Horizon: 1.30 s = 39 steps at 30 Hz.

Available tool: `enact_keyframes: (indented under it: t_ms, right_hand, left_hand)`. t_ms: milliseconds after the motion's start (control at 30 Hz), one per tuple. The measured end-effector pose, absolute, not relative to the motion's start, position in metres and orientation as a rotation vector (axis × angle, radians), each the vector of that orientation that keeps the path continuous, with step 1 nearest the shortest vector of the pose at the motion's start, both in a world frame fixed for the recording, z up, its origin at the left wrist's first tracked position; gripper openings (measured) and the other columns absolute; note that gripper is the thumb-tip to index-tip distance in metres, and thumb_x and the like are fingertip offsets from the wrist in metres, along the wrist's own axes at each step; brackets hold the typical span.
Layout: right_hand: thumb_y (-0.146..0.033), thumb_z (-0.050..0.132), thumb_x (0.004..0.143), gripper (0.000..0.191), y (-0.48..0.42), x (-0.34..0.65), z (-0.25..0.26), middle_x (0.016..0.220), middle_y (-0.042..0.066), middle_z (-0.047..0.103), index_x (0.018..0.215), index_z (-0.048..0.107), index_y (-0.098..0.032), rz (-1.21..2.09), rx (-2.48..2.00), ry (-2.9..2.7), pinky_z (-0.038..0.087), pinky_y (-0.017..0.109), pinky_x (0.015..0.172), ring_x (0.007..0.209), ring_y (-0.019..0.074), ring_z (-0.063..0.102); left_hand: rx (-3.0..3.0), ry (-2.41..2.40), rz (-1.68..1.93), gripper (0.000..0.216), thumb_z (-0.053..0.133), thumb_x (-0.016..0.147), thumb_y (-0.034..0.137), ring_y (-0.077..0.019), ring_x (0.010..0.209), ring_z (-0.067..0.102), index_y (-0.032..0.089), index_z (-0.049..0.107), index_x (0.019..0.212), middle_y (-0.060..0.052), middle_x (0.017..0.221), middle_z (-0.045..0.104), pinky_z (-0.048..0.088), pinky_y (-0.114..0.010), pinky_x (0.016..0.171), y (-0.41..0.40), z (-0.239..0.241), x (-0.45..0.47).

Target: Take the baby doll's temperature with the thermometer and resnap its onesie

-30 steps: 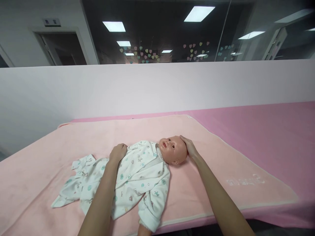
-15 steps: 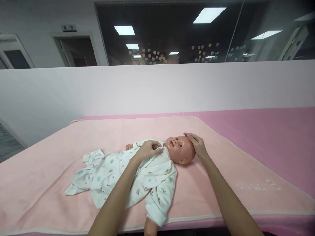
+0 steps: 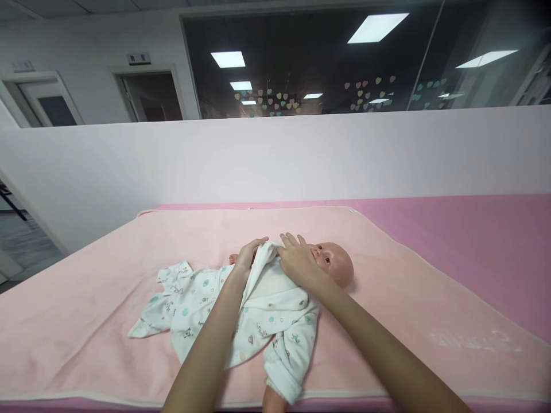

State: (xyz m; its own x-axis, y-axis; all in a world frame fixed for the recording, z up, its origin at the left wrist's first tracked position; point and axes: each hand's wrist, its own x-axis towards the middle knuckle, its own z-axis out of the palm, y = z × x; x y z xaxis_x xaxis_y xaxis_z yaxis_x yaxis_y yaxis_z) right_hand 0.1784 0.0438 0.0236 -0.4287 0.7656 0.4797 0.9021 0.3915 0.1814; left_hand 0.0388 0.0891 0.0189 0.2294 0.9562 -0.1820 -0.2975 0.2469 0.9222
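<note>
A baby doll (image 3: 338, 261) lies on its back, its head to the right, in a white printed top (image 3: 290, 338) and matching trousers (image 3: 193, 298). The top's front flap (image 3: 262, 255) is raised and folded back, baring the white lining beneath. My left hand (image 3: 251, 255) is closed on the flap's edge at the doll's chest. Close to the chin, my right hand (image 3: 298, 261) pinches the same flap near the collar, its other fingers spread. Its wrist partly covers the doll's face, and the thumb is hidden. One doll arm (image 3: 274, 398) pokes out of the near sleeve.
A peach blanket (image 3: 107, 287) lies under the doll over a pink surface (image 3: 451, 235). Behind stands a low white partition (image 3: 301, 155), with a dark window (image 3: 310, 51) above it. At the left is a gap showing the floor (image 3: 30, 241).
My right hand has left the doll's head and come to the collar. The top's front flap is now lifted and folded open. The view has shifted slightly.
</note>
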Motion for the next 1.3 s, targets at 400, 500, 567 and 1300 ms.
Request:
enact_keyframes:
  t_ms: [400,500,567,1300]
  right_hand:
    - [-0.039,0.034,0.088,0.031,-0.036,0.23,0.071,0.073,0.003,0.063,0.078,0.058,-0.023,0.133,-1.352,-1.389,0.04,0.027,0.067,0.076,0.0184,0.057]
    - [-0.045,0.038,0.086,0.031,-0.056,0.226,0.077,0.078,0.002,0.063,0.078,0.059,-0.023,0.329,-1.217,-1.448,0.041,0.026,0.067,0.078,0.0186,0.057]
    - [-0.046,0.038,0.086,0.031,-0.058,0.22,0.078,0.079,0.002,0.062,0.078,0.06,-0.024,0.369,-1.199,-1.503,0.042,0.027,0.066,0.076,0.0183,0.057]
    - [-0.041,0.036,0.082,0.031,-0.118,0.328,-0.083,0.081,0.009,0.067,0.078,0.06,-0.022,-0.18,-1.922,-1.515,0.046,0.041,0.076,0.08,0.0278,0.061]
  left_hand:
    - [1.518,1.005,1.036,0.028,0.053,0.07,0.034,-0.014,0.061,0.054,0.017,0.066,0.089,-0.002,0.069,0.064,0.039,-0.023,0.056,0.081,0.015,0.048]
    - [1.881,0.874,0.662,0.023,0.058,0.067,0.035,-0.0121,0.054,0.047,0.017,0.068,0.076,0.0,0.057,0.057,0.033,-0.022,0.05,0.068,0.017,0.057]
    - [1.996,0.899,0.644,0.022,0.061,0.066,0.037,-0.0102,0.051,0.041,0.017,0.068,0.074,0.002,0.051,0.047,0.029,-0.021,0.048,0.061,0.019,0.06]
    - [1.58,0.784,0.854,0.02,0.062,0.066,0.032,-0.0068,0.052,0.039,0.014,0.06,0.074,0.003,0.06,0.049,0.027,-0.019,0.049,0.069,0.024,0.058]
